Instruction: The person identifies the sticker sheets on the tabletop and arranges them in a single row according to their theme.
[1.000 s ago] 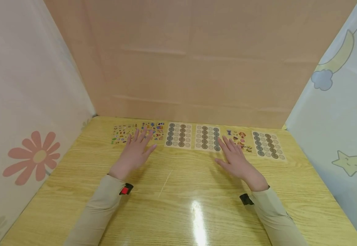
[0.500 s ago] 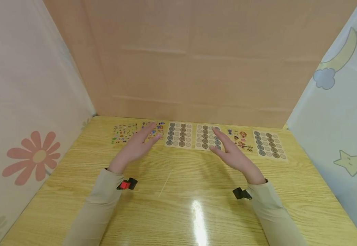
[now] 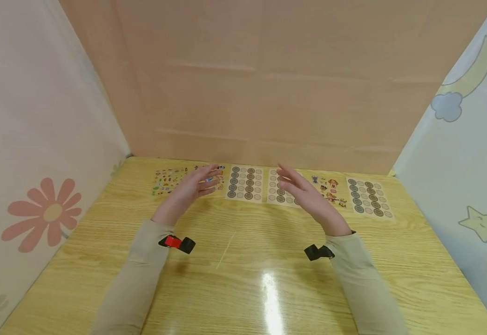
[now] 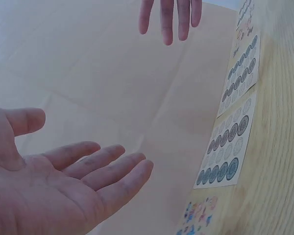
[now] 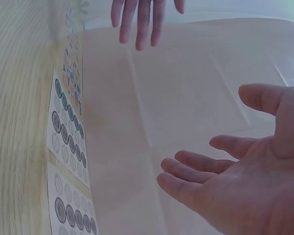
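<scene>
In the head view my left hand [image 3: 186, 188] hovers above the left sticker sheets, thumb side up and holding nothing. Its palm and relaxed fingers [image 4: 112, 176] show in the left wrist view. My right hand [image 3: 310, 197] is raised over the sheets right of the middle, palm turned inward, also without anything in it. Two sheets of round coin-like stickers, one left of centre [image 3: 244, 184] and one right of centre [image 3: 273, 186], lie at the back of the table. The right hand partly covers the second one. Small colourful stickers [image 3: 168, 179] lie at the far left, partly behind the left hand.
A sheet of cartoon stickers [image 3: 331, 190] and another round-sticker sheet [image 3: 369, 197] lie at the back right. A tan backdrop [image 3: 252, 93] rises behind the wooden table [image 3: 243, 279]. Patterned curtains [image 3: 30, 116] stand at both sides.
Both hands have turned from palm down to palms facing each other. The right hand has shifted left and inward, and the wrist cameras have rotated upward with the wrists. The sheets have stayed put.
</scene>
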Action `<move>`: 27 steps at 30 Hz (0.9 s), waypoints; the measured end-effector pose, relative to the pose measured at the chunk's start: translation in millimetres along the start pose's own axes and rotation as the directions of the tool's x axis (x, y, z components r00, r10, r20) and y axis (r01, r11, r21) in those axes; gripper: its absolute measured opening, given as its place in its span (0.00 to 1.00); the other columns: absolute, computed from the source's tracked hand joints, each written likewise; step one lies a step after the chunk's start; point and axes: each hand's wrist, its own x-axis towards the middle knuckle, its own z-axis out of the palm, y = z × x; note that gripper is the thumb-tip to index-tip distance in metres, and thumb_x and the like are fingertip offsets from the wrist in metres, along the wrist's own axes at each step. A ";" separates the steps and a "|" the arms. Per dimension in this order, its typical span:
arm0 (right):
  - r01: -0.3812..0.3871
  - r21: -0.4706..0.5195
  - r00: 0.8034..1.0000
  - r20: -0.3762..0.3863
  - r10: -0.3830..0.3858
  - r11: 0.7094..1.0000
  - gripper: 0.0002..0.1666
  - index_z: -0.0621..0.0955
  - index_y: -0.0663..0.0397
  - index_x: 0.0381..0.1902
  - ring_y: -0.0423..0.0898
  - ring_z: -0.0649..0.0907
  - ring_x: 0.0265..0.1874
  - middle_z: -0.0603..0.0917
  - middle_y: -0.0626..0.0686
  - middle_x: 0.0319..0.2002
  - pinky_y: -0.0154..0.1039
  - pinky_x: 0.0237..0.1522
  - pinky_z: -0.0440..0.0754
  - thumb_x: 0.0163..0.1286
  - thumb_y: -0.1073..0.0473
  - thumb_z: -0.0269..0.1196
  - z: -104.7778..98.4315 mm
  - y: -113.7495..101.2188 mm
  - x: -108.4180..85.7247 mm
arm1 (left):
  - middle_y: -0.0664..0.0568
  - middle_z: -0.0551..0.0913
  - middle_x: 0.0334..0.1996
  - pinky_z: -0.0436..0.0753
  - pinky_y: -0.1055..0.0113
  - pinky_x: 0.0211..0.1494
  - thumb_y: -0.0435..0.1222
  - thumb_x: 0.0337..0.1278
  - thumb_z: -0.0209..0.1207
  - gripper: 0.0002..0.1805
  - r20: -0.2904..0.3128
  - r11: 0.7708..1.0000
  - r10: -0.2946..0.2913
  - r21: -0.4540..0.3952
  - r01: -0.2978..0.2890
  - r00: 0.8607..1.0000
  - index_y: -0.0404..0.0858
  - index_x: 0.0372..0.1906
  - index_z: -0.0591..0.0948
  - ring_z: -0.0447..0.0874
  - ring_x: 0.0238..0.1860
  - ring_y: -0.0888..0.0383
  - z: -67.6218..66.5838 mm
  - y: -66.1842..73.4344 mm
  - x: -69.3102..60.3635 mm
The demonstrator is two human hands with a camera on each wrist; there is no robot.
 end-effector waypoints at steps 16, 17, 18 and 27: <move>-0.175 0.439 0.972 -0.065 0.225 0.881 0.33 0.51 0.54 0.76 0.58 0.60 0.69 0.57 0.63 0.71 0.48 0.70 0.57 0.78 0.56 0.45 10.8 21.7 55.5 | 0.32 0.56 0.69 0.57 0.49 0.71 0.45 0.76 0.39 0.30 -0.006 0.924 -0.156 -0.355 0.144 0.988 0.32 0.73 0.55 0.56 0.69 0.39 -10.6 -20.8 59.0; -0.188 0.449 0.970 -0.052 0.236 0.873 0.33 0.51 0.54 0.76 0.59 0.60 0.69 0.56 0.63 0.72 0.49 0.70 0.56 0.78 0.56 0.45 12.2 23.9 57.6 | 0.30 0.55 0.69 0.57 0.48 0.71 0.45 0.76 0.39 0.30 -0.008 0.919 -0.169 -0.363 0.155 0.986 0.31 0.73 0.54 0.55 0.70 0.38 -11.1 -23.4 61.9; -0.199 0.457 0.969 -0.041 0.244 0.867 0.33 0.50 0.54 0.76 0.59 0.59 0.69 0.55 0.64 0.72 0.49 0.70 0.56 0.78 0.56 0.44 13.6 26.2 59.5 | 0.29 0.54 0.69 0.56 0.48 0.71 0.45 0.76 0.39 0.31 -0.010 0.912 -0.183 -0.375 0.166 0.983 0.31 0.73 0.53 0.54 0.70 0.38 -11.6 -26.0 64.6; -0.260 0.555 0.956 0.029 0.293 0.790 0.34 0.46 0.56 0.76 0.63 0.57 0.69 0.51 0.68 0.71 0.54 0.70 0.53 0.79 0.52 0.41 18.2 44.2 67.9 | 0.29 0.56 0.68 0.59 0.48 0.71 0.47 0.75 0.39 0.33 -0.028 0.905 -0.280 -0.342 0.254 0.959 0.30 0.73 0.50 0.57 0.68 0.37 -12.7 -42.0 80.4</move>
